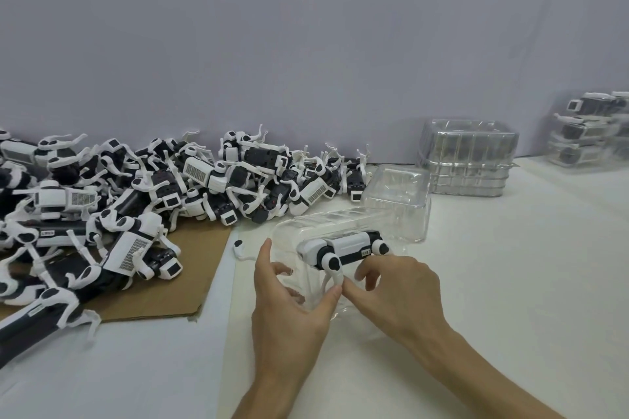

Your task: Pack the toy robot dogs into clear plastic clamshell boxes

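Head view: the toy dog lies on its side in the open clear box on the counter. The left grip holds the box steady. The right grip pinches the dog's white leg, probably to tuck it inside.

dog pile blocks left, table open to the right

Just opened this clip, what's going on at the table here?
A person is packing a toy robot dog into an open clamshell box. The left hand holds the box's near side while the right hand pinches the dog's white front leg, apparently tucking it in. The box is not yet closed. A pile of unpacked dogs lies to the left; empty boxes and packed boxes sit to the right.
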A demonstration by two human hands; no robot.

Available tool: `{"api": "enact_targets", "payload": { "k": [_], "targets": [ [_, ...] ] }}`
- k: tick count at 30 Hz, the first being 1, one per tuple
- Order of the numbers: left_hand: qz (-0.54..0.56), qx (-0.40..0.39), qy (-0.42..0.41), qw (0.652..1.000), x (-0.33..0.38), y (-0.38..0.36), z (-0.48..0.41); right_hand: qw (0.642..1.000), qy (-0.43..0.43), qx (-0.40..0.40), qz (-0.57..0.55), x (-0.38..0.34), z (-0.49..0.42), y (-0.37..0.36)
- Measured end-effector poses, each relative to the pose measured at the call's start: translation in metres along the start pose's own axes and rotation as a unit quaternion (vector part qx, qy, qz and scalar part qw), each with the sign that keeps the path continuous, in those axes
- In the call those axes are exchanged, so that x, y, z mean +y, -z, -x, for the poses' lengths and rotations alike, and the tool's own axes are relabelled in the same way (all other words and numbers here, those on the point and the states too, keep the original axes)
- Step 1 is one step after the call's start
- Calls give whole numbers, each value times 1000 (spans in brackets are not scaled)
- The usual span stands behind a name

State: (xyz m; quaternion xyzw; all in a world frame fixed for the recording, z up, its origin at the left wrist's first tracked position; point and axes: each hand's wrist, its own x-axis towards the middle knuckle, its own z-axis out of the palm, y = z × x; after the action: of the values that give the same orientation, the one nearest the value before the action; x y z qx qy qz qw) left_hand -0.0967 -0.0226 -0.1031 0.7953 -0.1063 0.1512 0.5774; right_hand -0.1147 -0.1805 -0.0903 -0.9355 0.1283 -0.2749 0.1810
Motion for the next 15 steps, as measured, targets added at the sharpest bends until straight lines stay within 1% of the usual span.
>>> {"api": "enact_targets", "payload": {
  "k": [3,5,6,8,9,10,11,12,14,15],
  "targets": [
    [-7,-6,15,1000,-3,2,-4,1000,22,-9,-14,2,0,0],
    [2,-8,32,999,-8,5,-10,994,68,-32,-79,6,-1,1],
    [15,-9,47,999,-9,7,-13,988,94,-31,-119,7,-3,3],
    [62,-17,100,993,-13,12,-21,975,131,18,-176,9,-6,6],
    [99,-25,137,985,-15,14,-24,972,134,44,-187,9,-8,7],
    [140,-34,175,974,-17,17,-28,971,133,51,-190,11,-9,10],
    [178,-43,208,961,-18,19,-31,973,136,32,-185,12,-10,12],
    [204,-50,229,950,-19,21,-33,974,144,-7,-174,14,-11,14],
    [219,-70,244,942,-20,24,-36,974,153,-95,-138,17,-11,14],
    [222,-79,245,941,-19,25,-37,974,146,-126,-118,19,-12,13]
  ]
}}
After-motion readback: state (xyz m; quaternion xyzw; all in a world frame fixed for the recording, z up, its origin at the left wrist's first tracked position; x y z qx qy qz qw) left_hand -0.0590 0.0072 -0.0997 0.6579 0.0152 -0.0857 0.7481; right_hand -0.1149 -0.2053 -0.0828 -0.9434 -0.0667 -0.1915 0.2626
